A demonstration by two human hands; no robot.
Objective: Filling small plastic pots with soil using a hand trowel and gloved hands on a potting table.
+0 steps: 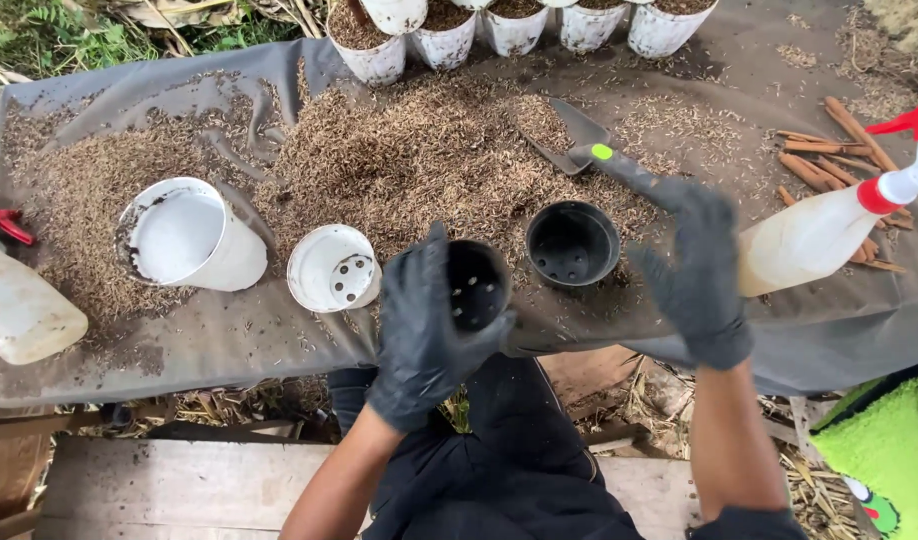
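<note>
- Left hand [419, 325], black-gloved, clenched around a small black plastic pot [476, 285], tilted with its mouth toward the camera, above the near edge of the desk [229, 345].
- Right hand [697, 270], black-gloved, released, fingers spread, holding nothing, hovering just right of a second black pot [572, 243] standing on the desk.
- Behind: trowel [589, 145] lying on a heap of husks [409, 150]; spray bottle [829, 225] at right.
</note>
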